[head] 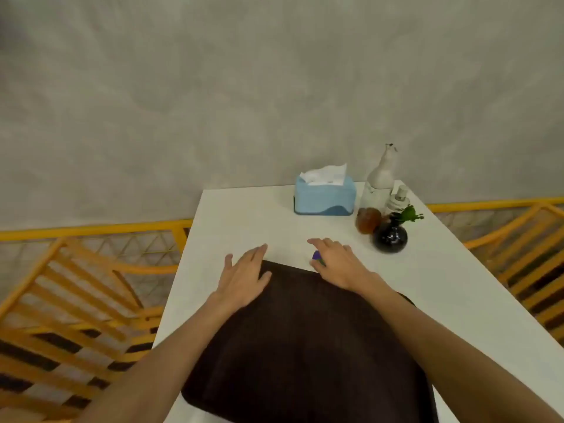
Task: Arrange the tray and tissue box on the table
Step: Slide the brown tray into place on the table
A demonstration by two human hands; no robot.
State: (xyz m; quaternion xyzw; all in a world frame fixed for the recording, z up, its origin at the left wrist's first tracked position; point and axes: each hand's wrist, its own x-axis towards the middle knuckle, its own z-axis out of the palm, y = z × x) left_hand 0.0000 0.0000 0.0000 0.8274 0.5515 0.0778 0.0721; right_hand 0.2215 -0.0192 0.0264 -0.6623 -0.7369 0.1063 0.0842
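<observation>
A dark brown tray (308,346) lies on the white table (244,221) near its front edge. My left hand (244,277) rests flat on the tray's far left corner, fingers spread. Over the far right corner my right hand (335,261) lies with its fingers apart, and a small purple object (316,255) shows under its fingers. Whether that hand grips the object I cannot tell. A light blue tissue box (324,195) with white tissue sticking out stands at the back of the table, well beyond both hands.
To the right of the tissue box stand a tall clear bottle (380,181), a small pump bottle (398,199), an amber jar (368,220) and a round black vase (390,237) with a green sprig. Orange rattan chairs (70,300) flank the table. A grey wall is behind.
</observation>
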